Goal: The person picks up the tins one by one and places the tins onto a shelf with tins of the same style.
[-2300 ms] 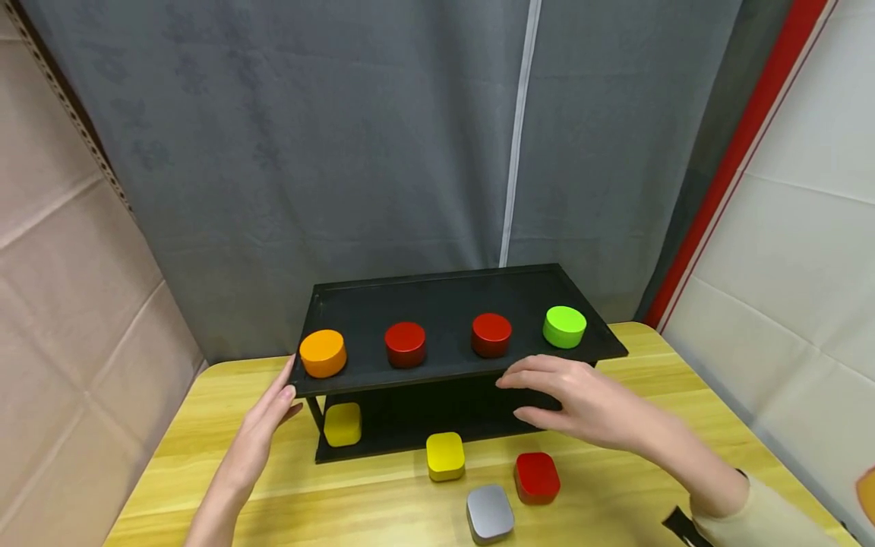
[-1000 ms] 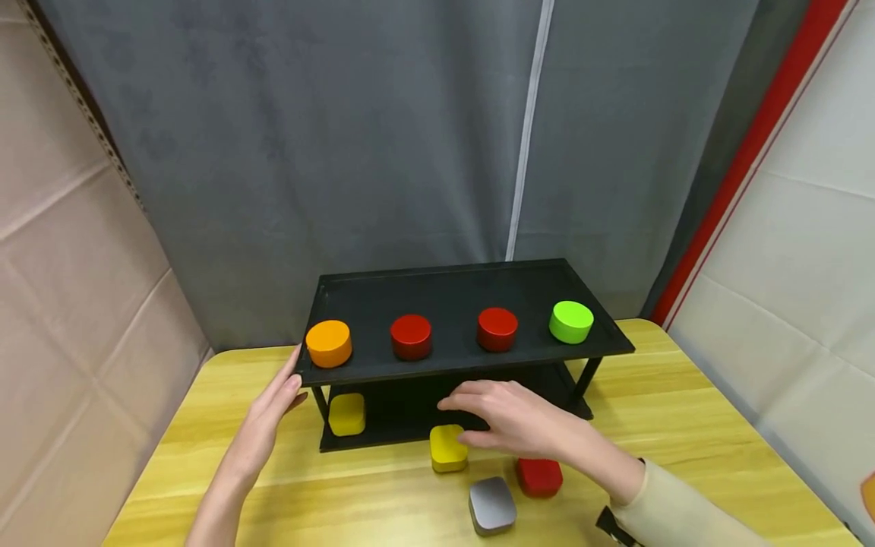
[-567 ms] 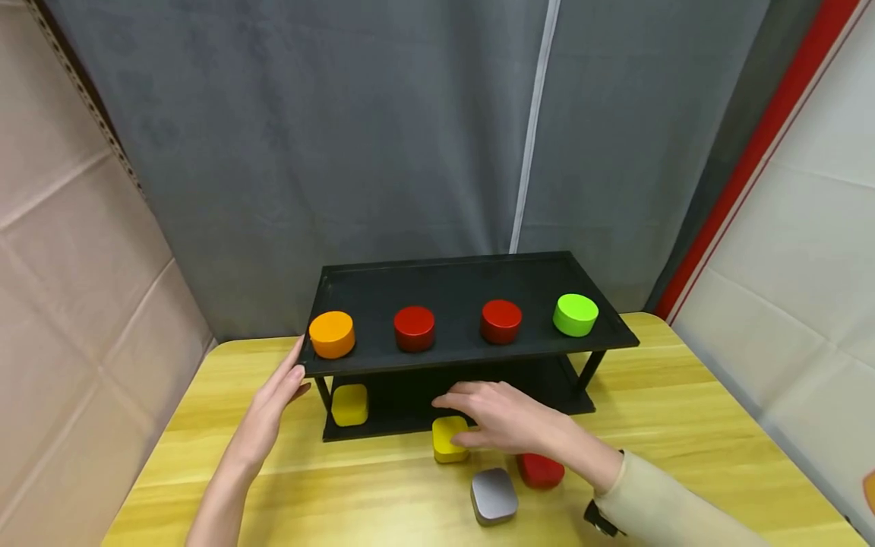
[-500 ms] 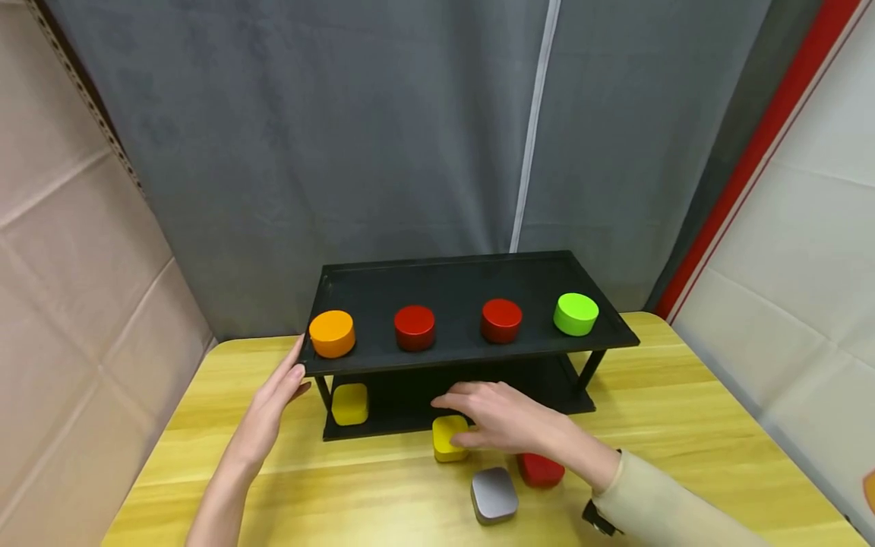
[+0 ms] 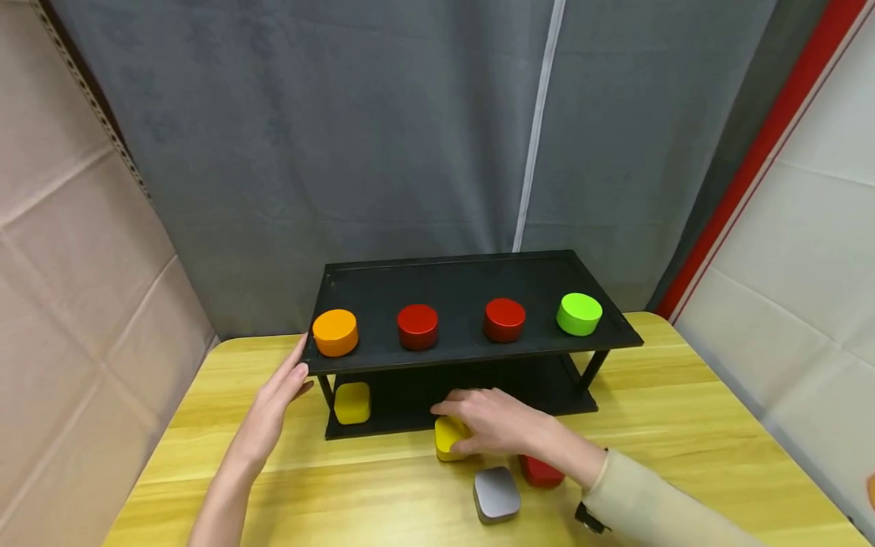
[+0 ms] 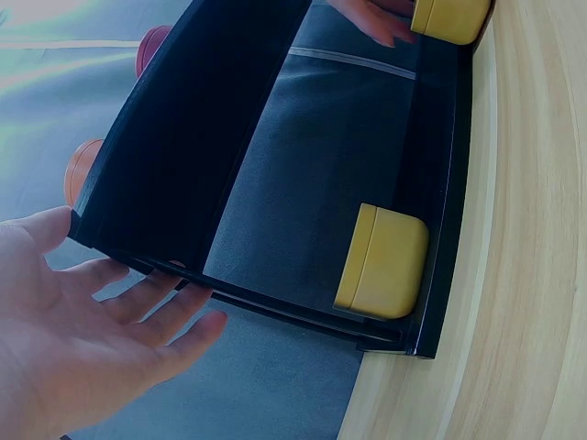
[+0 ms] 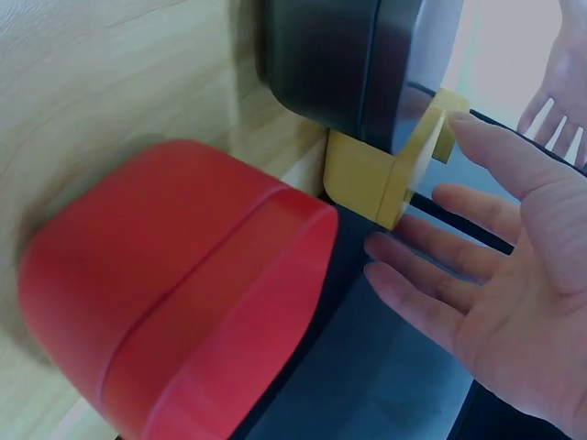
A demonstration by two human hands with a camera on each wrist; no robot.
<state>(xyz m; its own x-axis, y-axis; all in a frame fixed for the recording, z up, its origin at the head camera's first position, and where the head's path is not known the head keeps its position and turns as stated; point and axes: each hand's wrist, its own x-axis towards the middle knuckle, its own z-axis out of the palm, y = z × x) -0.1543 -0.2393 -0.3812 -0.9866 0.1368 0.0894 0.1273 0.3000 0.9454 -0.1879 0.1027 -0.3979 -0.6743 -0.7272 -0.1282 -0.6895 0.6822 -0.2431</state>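
Your right hand (image 5: 488, 419) has just dropped lower over the nearer yellow block (image 5: 448, 434), which sits on the table (image 5: 355, 494) between your thumb and fingers. They're parted, apparently without a grip, so it's reached but unlifted. Your left hand's (image 5: 268, 414) outstretched fingers still touch the black rack's (image 5: 451, 281) end.

Grey curtain (image 5: 355, 137) at 12 o'clock looks matt cloth, black shelf (image 5: 451, 283) smooth matt, red discs (image 5: 418, 327) on it glossier, yellow block (image 5: 447, 437) at shelf's 6 o'clock smooth satin, silver-grey block (image 5: 497, 494) metallic-looking, tabletop (image 5: 369, 494) wood-grained with slight sheen.
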